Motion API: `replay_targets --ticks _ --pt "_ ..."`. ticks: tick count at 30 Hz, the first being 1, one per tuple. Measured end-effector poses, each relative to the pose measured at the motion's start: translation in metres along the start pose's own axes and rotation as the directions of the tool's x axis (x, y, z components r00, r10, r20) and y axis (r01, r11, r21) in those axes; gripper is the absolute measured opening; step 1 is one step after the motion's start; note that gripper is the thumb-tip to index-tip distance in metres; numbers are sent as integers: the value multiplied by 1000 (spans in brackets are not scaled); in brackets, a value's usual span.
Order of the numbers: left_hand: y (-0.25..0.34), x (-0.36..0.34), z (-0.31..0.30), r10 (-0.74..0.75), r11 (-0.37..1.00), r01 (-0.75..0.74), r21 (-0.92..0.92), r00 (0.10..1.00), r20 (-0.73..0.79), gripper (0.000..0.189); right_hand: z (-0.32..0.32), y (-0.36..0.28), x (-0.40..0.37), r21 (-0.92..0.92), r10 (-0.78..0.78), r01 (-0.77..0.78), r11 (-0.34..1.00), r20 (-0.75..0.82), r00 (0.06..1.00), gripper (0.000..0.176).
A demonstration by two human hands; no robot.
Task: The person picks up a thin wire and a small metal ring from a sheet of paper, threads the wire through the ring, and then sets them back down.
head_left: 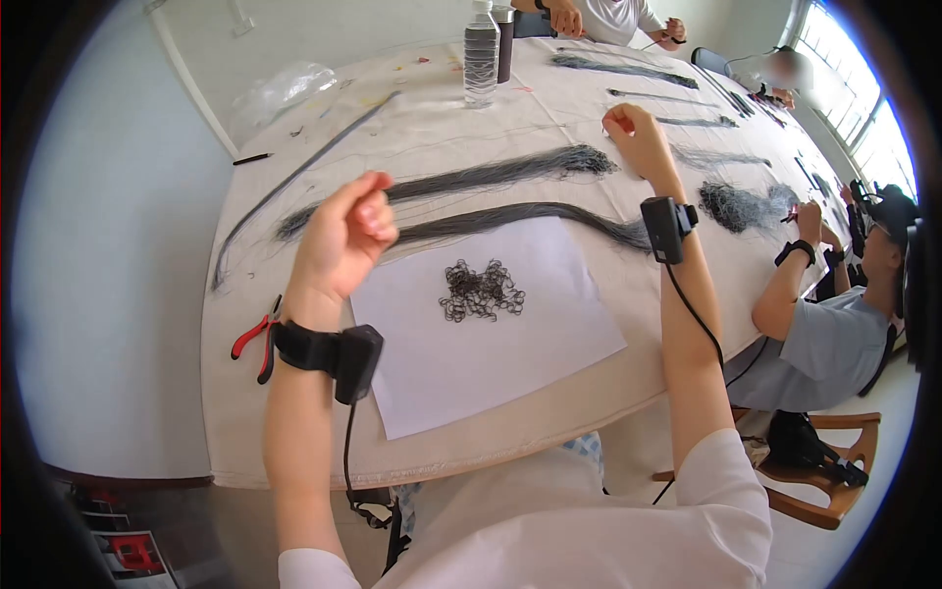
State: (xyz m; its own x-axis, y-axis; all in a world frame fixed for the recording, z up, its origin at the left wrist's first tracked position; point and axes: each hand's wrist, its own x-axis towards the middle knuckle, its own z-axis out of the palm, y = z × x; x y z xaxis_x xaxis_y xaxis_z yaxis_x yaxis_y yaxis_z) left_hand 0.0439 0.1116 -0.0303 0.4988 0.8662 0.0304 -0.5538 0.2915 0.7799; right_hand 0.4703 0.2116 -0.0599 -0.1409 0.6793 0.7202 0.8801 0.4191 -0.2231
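My left hand is raised over the left side of the table, fingers curled together above the end of a bundle of dark thin strands. Off to the right, my right hand bends at the wrist with thumb and fingertips pinched, just beyond that bundle's far end. Whatever either hand grips is too fine to make out. Closer to me runs a second dark strand bundle. A sheet of white paper lies between my forearms, bearing a pile of small dark curled rings.
Red-handled pliers rest left of my forearm. A water bottle and a dark flask stand at the back, near a plastic bag and a pen. Co-workers sit at the right and far side, around more strand bundles.
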Motion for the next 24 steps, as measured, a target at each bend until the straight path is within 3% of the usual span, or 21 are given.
replay_targets --ticks 2,3,4,6,8,10,11,13,15,16,17,18,19,21,22,23,24 --pt "4 4 -27 43 988 -77 -130 969 -242 26 26 39 -11 -312 81 -54 949 75 994 13" --pt "5 5 -40 39 988 -73 -133 969 -243 26 44 71 -19 -303 72 -42 952 87 994 13" --pt "6 5 -53 69 982 -123 -145 941 -331 28 40 59 -22 -304 77 -46 952 91 993 13" --pt "6 6 -68 90 973 -170 -157 904 -418 29 22 14 -23 -98 259 -251 963 76 963 12" --pt "6 5 -78 140 961 -247 -122 819 -556 33 29 20 -26 -84 216 -209 974 84 973 11" --pt "8 3 -95 148 948 -280 -154 812 -564 33 41 25 -30 -350 -15 21 937 20 1000 12" --pt "9 1 -97 156 928 -323 -187 790 -593 33 42 21 -31 -344 -19 26 939 24 1000 12" --pt "12 -5 -101 165 902 -375 -213 756 -633 33 42 13 -33 -386 206 -162 908 75 976 14" --pt "15 -8 -101 219 879 -455 -140 648 -730 32 39 11 -32 -406 222 -154 901 125 967 16" --pt "16 -8 -109 221 877 -460 -138 641 -735 32 38 9 -31 -432 245 -152 889 166 955 17" --pt "17 -7 -116 278 901 -435 -13 600 -750 30 40 6 -29 -427 237 -145 892 171 956 17" --pt "17 -8 -124 337 910 -399 110 560 -757 28 40 3 -27 -396 202 -140 908 120 972 16" --pt "17 -9 -119 338 909 -401 111 555 -760 28 40 0 -26 -364 171 -135 921 67 983 16" --pt "13 -5 -95 412 909 -303 286 553 -724 23 35 -8 -20 -337 141 -128 933 13 990 17" --pt "11 -2 -85 408 911 -301 283 555 -724 23 34 -19 -14 -72 43 -38 997 72 997 15" --pt "8 0 -75 415 910 -288 299 608 -677 22 32 -32 -9 203 -66 44 978 102 993 13" --pt "3 3 -67 420 907 -278 316 657 -626 20 23 -55 -3 201 -63 41 979 105 992 13"
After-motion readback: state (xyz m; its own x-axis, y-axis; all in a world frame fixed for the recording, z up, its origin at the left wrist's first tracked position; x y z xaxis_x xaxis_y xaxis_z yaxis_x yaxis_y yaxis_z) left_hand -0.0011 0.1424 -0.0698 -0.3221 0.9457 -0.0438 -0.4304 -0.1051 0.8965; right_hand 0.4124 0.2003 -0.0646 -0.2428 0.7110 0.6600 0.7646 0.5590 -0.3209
